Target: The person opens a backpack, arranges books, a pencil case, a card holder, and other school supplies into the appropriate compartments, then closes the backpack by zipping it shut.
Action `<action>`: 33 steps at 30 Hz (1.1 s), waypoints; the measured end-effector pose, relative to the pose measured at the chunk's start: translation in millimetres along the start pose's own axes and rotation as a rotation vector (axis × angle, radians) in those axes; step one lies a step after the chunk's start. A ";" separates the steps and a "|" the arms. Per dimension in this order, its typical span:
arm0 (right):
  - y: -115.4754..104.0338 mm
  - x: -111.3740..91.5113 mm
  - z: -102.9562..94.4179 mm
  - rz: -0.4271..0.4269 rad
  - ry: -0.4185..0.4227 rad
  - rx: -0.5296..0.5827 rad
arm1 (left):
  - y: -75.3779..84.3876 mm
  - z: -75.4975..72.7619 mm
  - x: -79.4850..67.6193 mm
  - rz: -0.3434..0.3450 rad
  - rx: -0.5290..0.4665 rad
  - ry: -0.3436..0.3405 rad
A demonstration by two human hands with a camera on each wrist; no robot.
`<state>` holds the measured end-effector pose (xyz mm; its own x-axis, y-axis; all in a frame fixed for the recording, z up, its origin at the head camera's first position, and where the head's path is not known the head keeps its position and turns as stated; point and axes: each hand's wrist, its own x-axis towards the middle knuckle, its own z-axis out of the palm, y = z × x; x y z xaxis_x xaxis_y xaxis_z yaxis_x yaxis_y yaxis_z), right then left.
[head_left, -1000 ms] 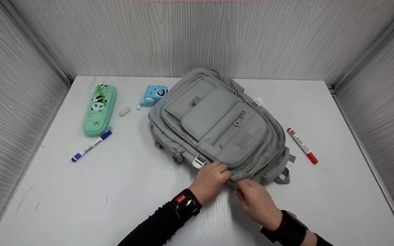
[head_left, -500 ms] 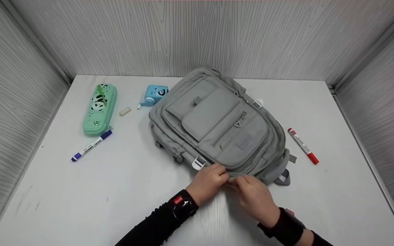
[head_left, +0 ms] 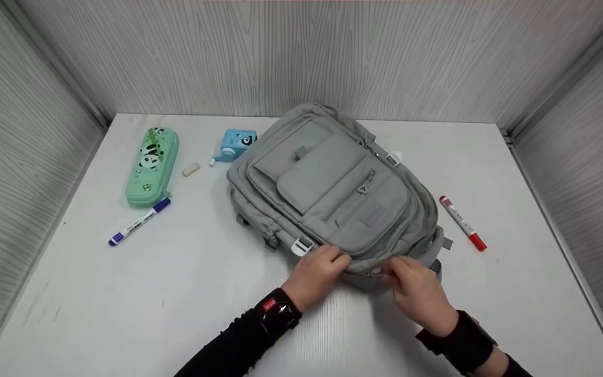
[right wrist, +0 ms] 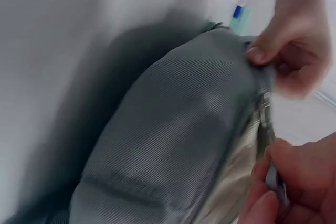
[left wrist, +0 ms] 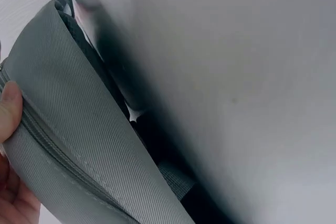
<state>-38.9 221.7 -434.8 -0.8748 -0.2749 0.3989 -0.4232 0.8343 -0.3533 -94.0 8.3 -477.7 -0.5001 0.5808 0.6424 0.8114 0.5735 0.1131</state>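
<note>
**Zip pull (right wrist: 273, 178) pinched in my right hand (head_left: 421, 293)**

The grey backpack (head_left: 333, 183) lies front up and slantwise on the white table (head_left: 113, 303). My left hand (head_left: 316, 276) pinches its near edge, thumb on the cloth. Pale lining (right wrist: 239, 166) shows through the open zip (right wrist: 264, 103). A red marker (head_left: 463, 223) lies right of the backpack, a green pencil case (head_left: 149, 170) and blue marker (head_left: 139, 222) left of it.

The white tabletop (head_left: 123, 303) is occupied by a grey backpack (head_left: 327, 183), green case (head_left: 151, 168), eraser (head_left: 191, 169), blue sharpener (head_left: 237, 140), blue marker (head_left: 139, 222) and red marker (head_left: 462, 223).
</note>
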 end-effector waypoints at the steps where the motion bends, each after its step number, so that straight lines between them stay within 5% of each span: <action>1: -1.8 0.4 0.2 0.014 -0.003 0.039 | 0.3 1.3 0.3 -0.003 0.001 0.014; 12: -21.6 -7.3 12.6 0.141 0.006 0.293 | 1.6 8.9 1.5 -0.003 -0.031 0.135; 17: -19.9 -2.5 6.9 0.245 -0.149 0.412 | 1.6 9.3 2.8 -0.014 -0.008 0.168; 22: -11.5 3.4 -2.7 0.295 -0.370 0.527 | 0.3 8.7 2.0 -0.008 0.015 0.133; 26: -6.3 2.4 -6.3 0.292 -0.399 0.468 | -2.0 8.3 -2.4 0.021 0.024 0.086; 33: 3.2 -2.2 -7.4 0.256 -0.151 0.156 | -7.0 7.3 -8.1 0.096 0.052 0.058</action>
<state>-36.5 228.5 -430.5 -0.9775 -0.1432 0.1551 -0.2062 0.8053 -0.5559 -97.8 3.9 -489.2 -0.4016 0.6010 0.6910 0.8372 0.5468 0.0109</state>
